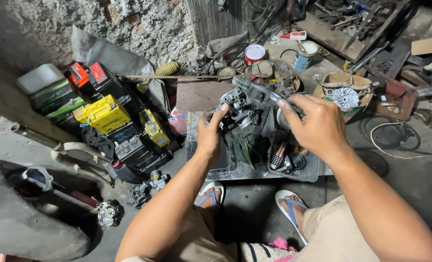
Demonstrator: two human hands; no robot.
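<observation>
Rough stone wall [143, 24] behind; concrete floor [410, 179] crowded. Yellow battery [104, 114] and black batteries left, red-rimmed tin [254, 53] beyond, fan part in box [344, 97] right. Grey tray [293, 172] below hands. Left hand [210, 133] closed round carburetor [238, 109]; right hand [318, 123] fisted on tool handle [259, 90], tip at carburetor top.

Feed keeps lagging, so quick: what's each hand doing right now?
Left hand: closed on the carburetor, steadying it.
Right hand: closed on a screwdriver, tip at the carburetor.
</observation>
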